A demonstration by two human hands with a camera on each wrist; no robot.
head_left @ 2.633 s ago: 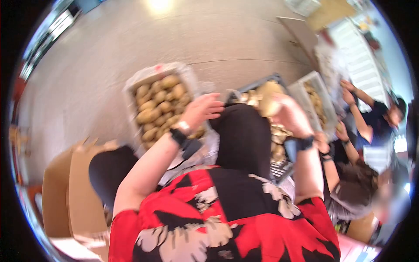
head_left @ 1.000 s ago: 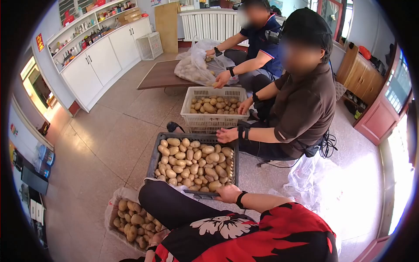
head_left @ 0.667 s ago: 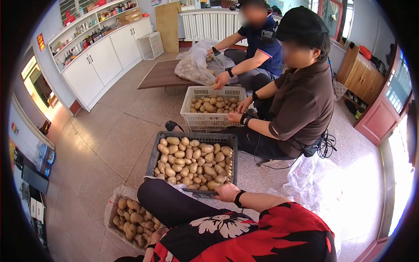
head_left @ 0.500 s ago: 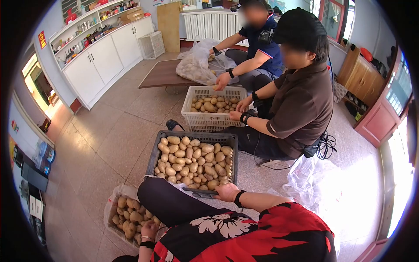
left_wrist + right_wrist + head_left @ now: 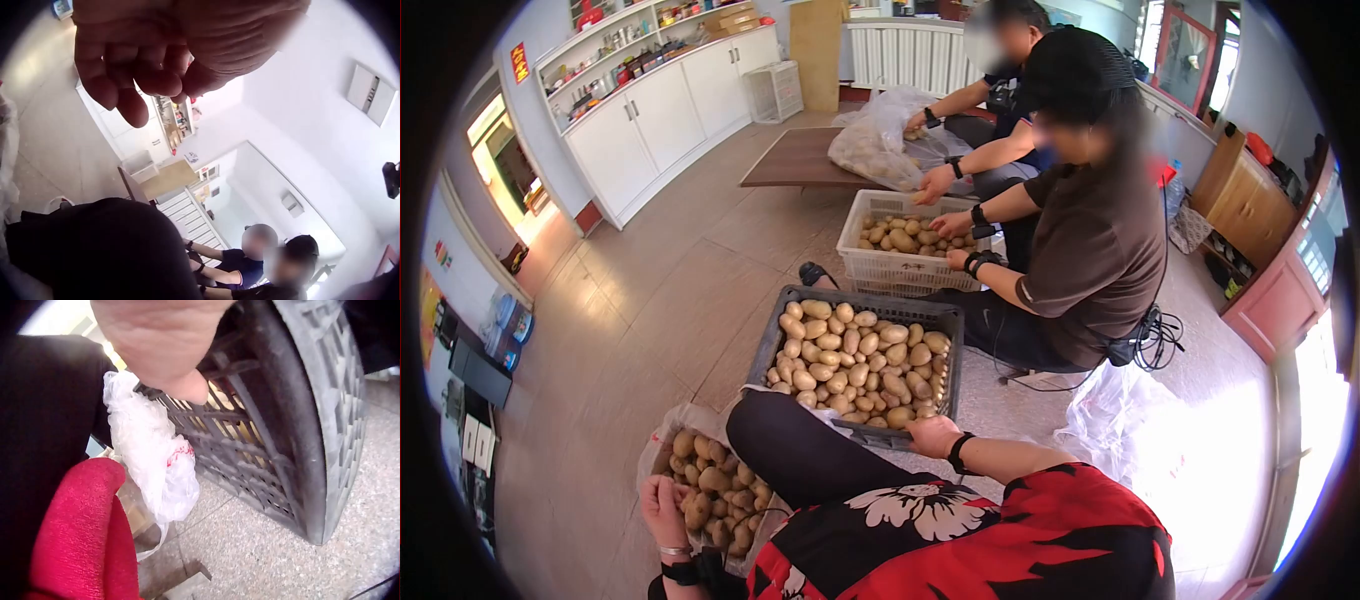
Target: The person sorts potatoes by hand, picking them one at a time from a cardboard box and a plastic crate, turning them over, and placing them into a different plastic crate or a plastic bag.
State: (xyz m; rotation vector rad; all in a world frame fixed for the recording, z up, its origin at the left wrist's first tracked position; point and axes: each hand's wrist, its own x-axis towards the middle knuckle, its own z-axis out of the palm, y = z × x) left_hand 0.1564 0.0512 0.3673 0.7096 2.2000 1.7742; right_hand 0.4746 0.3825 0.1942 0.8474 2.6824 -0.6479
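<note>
My right hand (image 5: 933, 438) grips the near right corner of a black plastic crate (image 5: 935, 306) full of potatoes (image 5: 858, 358). In the right wrist view, the thumb (image 5: 195, 387) lies against the outside of the crate's slatted wall; the other fingers are hidden. My left hand (image 5: 665, 512) is at the left side of a plastic-lined box (image 5: 662, 428) of darker potatoes (image 5: 712, 480). Its fingers (image 5: 134, 106) hang loosely curled with nothing in them in the left wrist view. My dark-trousered knee (image 5: 780, 440) is between the two containers.
Beyond the crate, a person in brown (image 5: 1090, 250) has both hands at a white crate (image 5: 910, 270) of potatoes. Another person handles a clear bag (image 5: 875, 150) of potatoes on a brown board (image 5: 790, 160). Crumpled plastic (image 5: 1120, 410) lies on the floor at right.
The view has lifted from my lap to the room. My left hand has moved left across the lined box; my right hand has stayed on the crate lately. The person in brown's hand left the black crate.
</note>
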